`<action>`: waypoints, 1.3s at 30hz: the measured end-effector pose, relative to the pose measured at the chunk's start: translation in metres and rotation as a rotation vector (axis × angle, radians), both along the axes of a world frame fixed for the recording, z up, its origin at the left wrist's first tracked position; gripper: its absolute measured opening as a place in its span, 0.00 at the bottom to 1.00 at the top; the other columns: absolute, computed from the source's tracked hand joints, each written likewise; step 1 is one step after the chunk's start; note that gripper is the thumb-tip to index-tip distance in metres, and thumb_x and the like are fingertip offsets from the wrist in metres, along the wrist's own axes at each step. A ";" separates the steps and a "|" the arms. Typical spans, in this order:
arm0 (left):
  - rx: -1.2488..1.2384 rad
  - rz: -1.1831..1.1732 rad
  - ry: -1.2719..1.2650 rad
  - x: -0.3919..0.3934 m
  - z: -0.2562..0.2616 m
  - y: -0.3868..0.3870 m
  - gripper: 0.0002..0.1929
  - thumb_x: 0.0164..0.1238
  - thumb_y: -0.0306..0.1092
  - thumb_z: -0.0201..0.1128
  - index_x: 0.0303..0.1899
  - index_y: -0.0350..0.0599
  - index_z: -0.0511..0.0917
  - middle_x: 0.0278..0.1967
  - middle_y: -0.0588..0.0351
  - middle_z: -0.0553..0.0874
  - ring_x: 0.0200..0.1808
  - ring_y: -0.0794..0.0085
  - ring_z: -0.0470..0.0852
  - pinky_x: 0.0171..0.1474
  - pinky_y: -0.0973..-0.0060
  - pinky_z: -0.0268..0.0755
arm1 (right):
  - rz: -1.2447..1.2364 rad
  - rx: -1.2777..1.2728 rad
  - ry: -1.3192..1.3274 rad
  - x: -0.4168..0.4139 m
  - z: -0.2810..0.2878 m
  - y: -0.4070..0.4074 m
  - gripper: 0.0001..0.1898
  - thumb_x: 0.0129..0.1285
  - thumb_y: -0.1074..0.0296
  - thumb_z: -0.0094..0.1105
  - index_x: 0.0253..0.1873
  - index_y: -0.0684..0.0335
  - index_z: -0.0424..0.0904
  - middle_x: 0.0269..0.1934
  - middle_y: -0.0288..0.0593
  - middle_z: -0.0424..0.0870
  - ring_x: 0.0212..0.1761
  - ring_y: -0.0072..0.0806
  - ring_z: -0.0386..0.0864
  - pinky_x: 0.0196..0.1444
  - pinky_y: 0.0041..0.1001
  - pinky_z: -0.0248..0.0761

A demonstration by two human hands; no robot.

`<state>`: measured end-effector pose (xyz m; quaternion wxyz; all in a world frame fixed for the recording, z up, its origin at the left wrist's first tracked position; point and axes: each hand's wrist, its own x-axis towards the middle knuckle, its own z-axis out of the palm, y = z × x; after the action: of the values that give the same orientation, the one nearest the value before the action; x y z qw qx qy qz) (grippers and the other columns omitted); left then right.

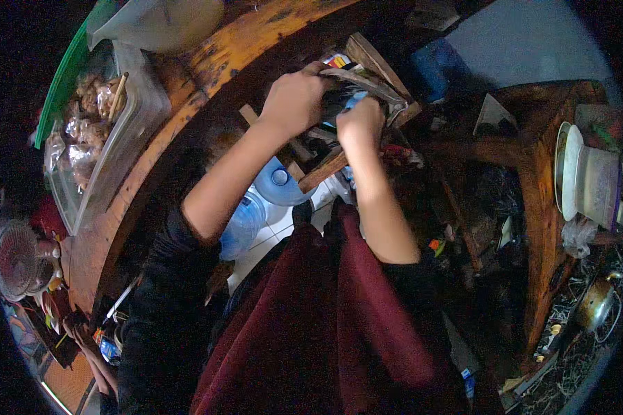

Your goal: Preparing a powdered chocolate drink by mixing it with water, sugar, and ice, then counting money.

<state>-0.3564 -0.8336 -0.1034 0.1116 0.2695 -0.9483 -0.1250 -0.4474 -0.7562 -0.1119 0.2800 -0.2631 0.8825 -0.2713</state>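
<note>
My left hand (296, 102) is over the far part of a wooden drawer (324, 168), its fingers bent around the edge of a greyish, bag-like thing (366, 83). To its right my right hand (360, 123) is curled above the same drawer. A light blue item (356, 98) shows right beside its fingers; whether the hand holds it is hidden. A small packet with red and yellow print (338, 61) lies past my left fingertips. Dark clutter fills the drawer and is hard to make out.
Blue water jugs (279, 181) stand on white floor tiles (277, 223) below. Left, a wooden tabletop (187, 98) carries a clear tub (91, 192) of bagged brown pieces. Another person's hand (80, 332) is at lower left. A wooden frame (542, 218) and a lidded container (591, 176) are right.
</note>
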 end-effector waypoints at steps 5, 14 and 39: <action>0.045 0.023 -0.094 0.003 0.002 -0.006 0.19 0.41 0.24 0.57 0.40 0.53 0.80 0.45 0.47 0.77 0.37 0.55 0.80 0.41 0.64 0.74 | -0.136 -0.153 -0.043 0.018 0.005 -0.008 0.12 0.50 0.73 0.55 0.41 0.71 0.73 0.35 0.64 0.77 0.41 0.52 0.76 0.47 0.39 0.69; 0.092 -0.072 -0.103 -0.002 0.013 -0.010 0.23 0.40 0.25 0.59 0.44 0.60 0.79 0.49 0.49 0.75 0.41 0.56 0.79 0.44 0.66 0.73 | -0.471 -0.240 -0.314 -0.008 -0.002 -0.004 0.09 0.53 0.73 0.52 0.36 0.73 0.75 0.32 0.61 0.78 0.37 0.52 0.77 0.38 0.40 0.69; 0.463 -0.142 0.301 0.020 0.007 0.003 0.19 0.45 0.23 0.59 0.44 0.47 0.78 0.48 0.50 0.78 0.50 0.57 0.75 0.54 0.69 0.66 | 0.368 0.129 0.509 -0.002 0.036 0.060 0.07 0.54 0.72 0.52 0.36 0.67 0.78 0.37 0.52 0.78 0.36 0.48 0.77 0.38 0.38 0.71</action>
<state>-0.3367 -0.8308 -0.0968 0.1775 0.1994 -0.8837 -0.3844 -0.4493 -0.6957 -0.0759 0.1105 -0.4595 0.8772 -0.0852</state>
